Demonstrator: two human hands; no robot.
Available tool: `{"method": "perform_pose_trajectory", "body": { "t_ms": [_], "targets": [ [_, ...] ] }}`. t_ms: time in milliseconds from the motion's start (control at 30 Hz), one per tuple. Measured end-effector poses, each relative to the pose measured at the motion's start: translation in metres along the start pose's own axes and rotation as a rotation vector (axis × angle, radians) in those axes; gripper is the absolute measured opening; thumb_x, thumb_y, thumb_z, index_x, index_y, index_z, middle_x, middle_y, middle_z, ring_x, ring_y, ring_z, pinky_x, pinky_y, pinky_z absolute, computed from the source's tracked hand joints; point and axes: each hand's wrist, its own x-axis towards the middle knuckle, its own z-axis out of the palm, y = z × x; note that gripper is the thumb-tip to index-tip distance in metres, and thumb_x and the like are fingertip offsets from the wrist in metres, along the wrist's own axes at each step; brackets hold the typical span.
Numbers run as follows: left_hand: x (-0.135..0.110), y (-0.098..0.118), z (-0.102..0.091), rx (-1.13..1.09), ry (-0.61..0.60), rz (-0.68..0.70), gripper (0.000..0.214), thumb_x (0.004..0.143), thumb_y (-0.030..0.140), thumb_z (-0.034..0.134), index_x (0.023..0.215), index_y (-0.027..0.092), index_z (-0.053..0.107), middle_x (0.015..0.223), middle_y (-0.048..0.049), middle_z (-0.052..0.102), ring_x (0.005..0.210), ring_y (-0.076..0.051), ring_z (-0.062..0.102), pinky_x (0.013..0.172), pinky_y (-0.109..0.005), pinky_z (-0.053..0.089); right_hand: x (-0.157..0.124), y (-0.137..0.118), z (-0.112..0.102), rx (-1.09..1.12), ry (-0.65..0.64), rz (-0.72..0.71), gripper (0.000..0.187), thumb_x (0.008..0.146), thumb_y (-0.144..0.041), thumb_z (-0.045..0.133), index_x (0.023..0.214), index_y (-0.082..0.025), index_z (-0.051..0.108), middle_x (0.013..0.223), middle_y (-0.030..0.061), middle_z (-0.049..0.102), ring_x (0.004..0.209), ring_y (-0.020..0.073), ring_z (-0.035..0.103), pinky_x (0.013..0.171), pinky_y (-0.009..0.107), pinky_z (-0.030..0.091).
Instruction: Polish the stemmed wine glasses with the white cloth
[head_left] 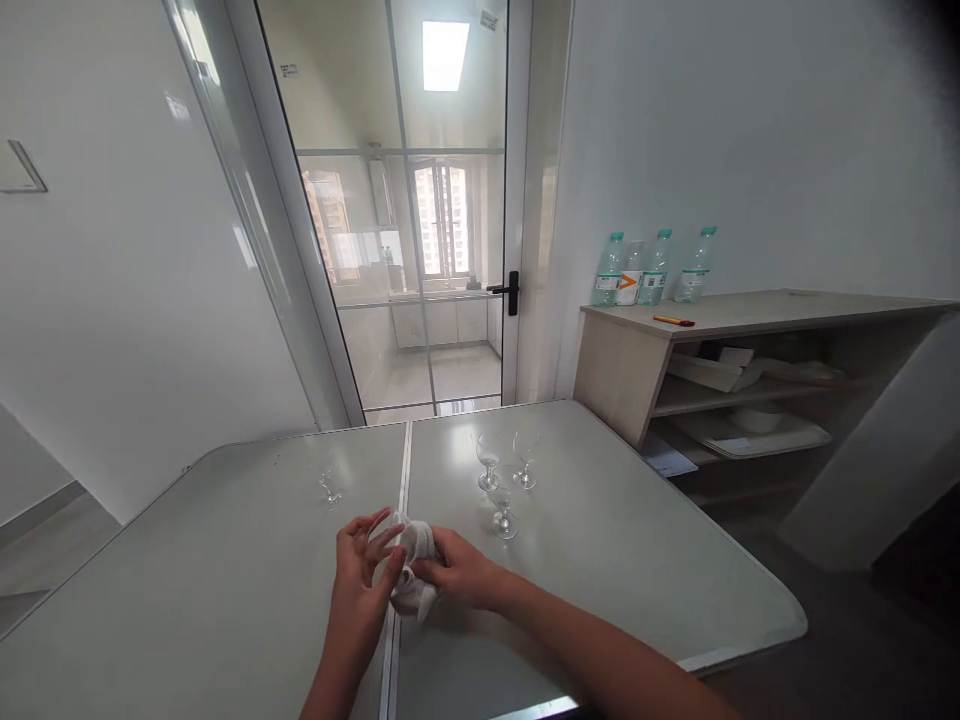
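Note:
Near the middle of the table my left hand (367, 565) is closed around a small clear glass (384, 524), which the fingers partly cover. My right hand (454, 568) grips a bunched white cloth (417, 542), pressed against the glass; part of the cloth hangs below the fingers. Beyond my right hand stand three small stemmed glasses: a front glass (504, 520), a back left glass (487, 462) and a back right glass (526, 460). Another stemmed glass (328, 483) stands apart on the left half of the table.
A pale table (615, 540) with a metal seam spans the space before me. At the right, a shelf unit (622, 365) carries several plastic bottles (654, 270) and a yellow-and-red pen-like item (673, 321). Behind the table is a glass door (450, 330) with a black handle (513, 292).

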Motion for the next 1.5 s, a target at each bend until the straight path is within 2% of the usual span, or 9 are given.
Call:
{"method": "perform_pose_trajectory", "body": {
  "t_ms": [167,367,567,700,900,1033,1233,1367,1500],
  "targets": [
    [-0.003,-0.007,-0.003,0.082,-0.068,-0.028,0.063,0.085,0.062,0.065,0.129,0.020,0.053,0.129,-0.0168,0.068,0.121,-0.032,0.066,0.097,-0.044,0.055,-0.005,-0.007,-0.002,-0.170,-0.191,0.031,0.026,0.091,-0.039,0.065,0.104,-0.017,0.067,0.085,-0.0004,0.064,0.073,0.0137,0.055,0.069,0.024,0.045],
    [-0.017,-0.008,0.000,0.147,0.129,-0.004,0.062,0.086,0.060,0.065,0.130,0.019,0.051,0.127,-0.0167,0.067,0.115,-0.032,0.068,0.093,-0.046,0.056,-0.001,0.003,0.009,-0.903,-0.011,-0.213,0.005,0.080,-0.018,0.064,0.084,-0.017,0.062,0.080,0.0051,0.067,0.073,0.0184,0.056,0.084,0.035,0.046],
    [-0.018,0.009,-0.010,0.192,0.170,0.150,0.049,0.092,0.055,0.059,0.128,0.023,0.055,0.129,-0.0124,0.064,0.109,-0.027,0.069,0.090,-0.040,0.058,-0.005,0.002,0.006,-0.552,0.234,-0.323,0.018,0.088,-0.014,0.047,0.072,-0.021,0.052,0.073,0.0024,0.061,0.070,0.0170,0.056,0.075,0.030,0.050],
    [-0.021,0.012,-0.022,0.310,0.352,0.229,0.044,0.091,0.055,0.061,0.121,0.024,0.060,0.126,-0.0106,0.062,0.109,-0.027,0.066,0.094,-0.042,0.056,-0.008,-0.012,-0.002,-0.472,0.497,-0.407,0.010,0.091,-0.019,0.048,0.092,-0.019,0.058,0.097,0.0094,0.064,0.093,0.0233,0.059,0.086,0.036,0.050],
    [-0.028,0.006,-0.013,0.380,0.279,0.354,0.042,0.091,0.049,0.061,0.123,0.022,0.058,0.123,-0.0122,0.061,0.117,-0.030,0.061,0.103,-0.046,0.051,-0.005,-0.019,0.010,-0.359,-0.031,-0.236,0.027,0.090,-0.022,0.060,0.118,-0.021,0.059,0.115,0.0069,0.062,0.104,0.0216,0.059,0.095,0.034,0.048],
    [-0.036,-0.004,-0.004,0.415,0.168,0.428,0.047,0.087,0.044,0.067,0.127,0.023,0.054,0.121,-0.0119,0.063,0.117,-0.031,0.061,0.101,-0.047,0.052,-0.001,-0.006,0.011,-0.134,0.119,-0.011,0.014,0.085,-0.021,0.060,0.098,-0.018,0.065,0.086,0.0001,0.060,0.079,0.0159,0.055,0.073,0.027,0.048],
    [-0.045,-0.007,0.003,0.436,0.097,0.516,0.045,0.087,0.042,0.067,0.125,0.025,0.052,0.121,-0.0122,0.065,0.116,-0.031,0.063,0.101,-0.048,0.052,-0.001,0.001,0.003,0.007,0.040,0.147,0.011,0.077,-0.027,0.066,0.076,-0.017,0.061,0.063,-0.0057,0.044,0.058,0.0091,0.040,0.054,0.021,0.034],
    [-0.037,-0.002,-0.002,0.408,0.197,0.505,0.045,0.084,0.041,0.072,0.121,0.023,0.054,0.117,-0.0121,0.065,0.117,-0.031,0.061,0.105,-0.050,0.049,-0.002,-0.001,0.003,-0.433,0.249,-0.001,0.034,0.074,-0.026,0.070,0.054,-0.018,0.044,0.056,-0.0062,0.037,0.056,0.0089,0.038,0.058,0.023,0.034],
    [-0.018,0.006,-0.013,0.429,0.353,0.422,0.050,0.083,0.044,0.074,0.123,0.020,0.057,0.120,-0.0130,0.064,0.114,-0.030,0.063,0.103,-0.048,0.049,-0.005,-0.013,-0.001,-0.584,0.244,-0.299,0.021,0.065,-0.015,0.071,0.059,-0.018,0.051,0.093,0.0035,0.062,0.080,0.0155,0.059,0.076,0.027,0.046]
  ]
}}
